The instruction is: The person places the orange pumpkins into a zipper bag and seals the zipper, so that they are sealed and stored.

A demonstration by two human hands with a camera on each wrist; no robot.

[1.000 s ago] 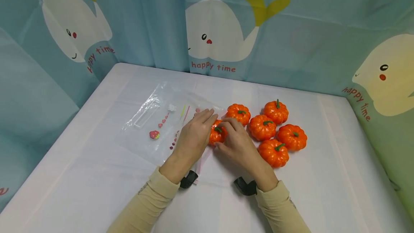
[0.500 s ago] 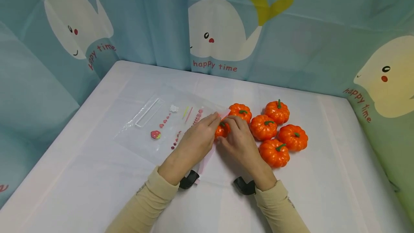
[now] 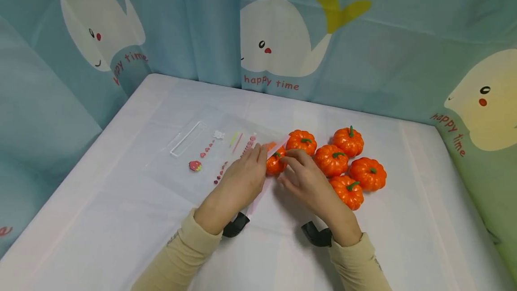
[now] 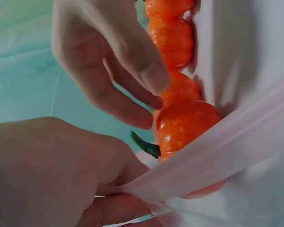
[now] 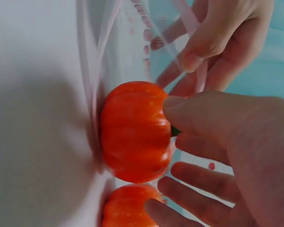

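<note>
A small orange toy pumpkin [image 3: 275,166] with a green stem sits at the mouth of a clear plastic zip bag [image 3: 183,176] printed with a strawberry and hearts. Part of the pumpkin lies behind the bag's pink edge [image 4: 194,165], the rest outside it. My left hand [image 3: 242,181] pinches that edge between thumb and fingers, holding it raised. On the pumpkin's right side is my right hand [image 3: 308,183], its fingers loosely spread. In the right wrist view its thumb [image 5: 180,111] overlaps the pumpkin near the stem; whether it touches I cannot tell.
Several more orange pumpkins [image 3: 331,160] stand in a cluster just right of and behind my right hand. The white table [image 3: 416,219] is backed by a blue-green curtain [image 3: 194,21] with whale prints. A black strap piece sits at each wrist.
The bag's pink edge has come up over part of the pumpkin. My right hand's fingers have loosened and drawn slightly right, away from the pumpkin. The view has shifted slightly.
</note>
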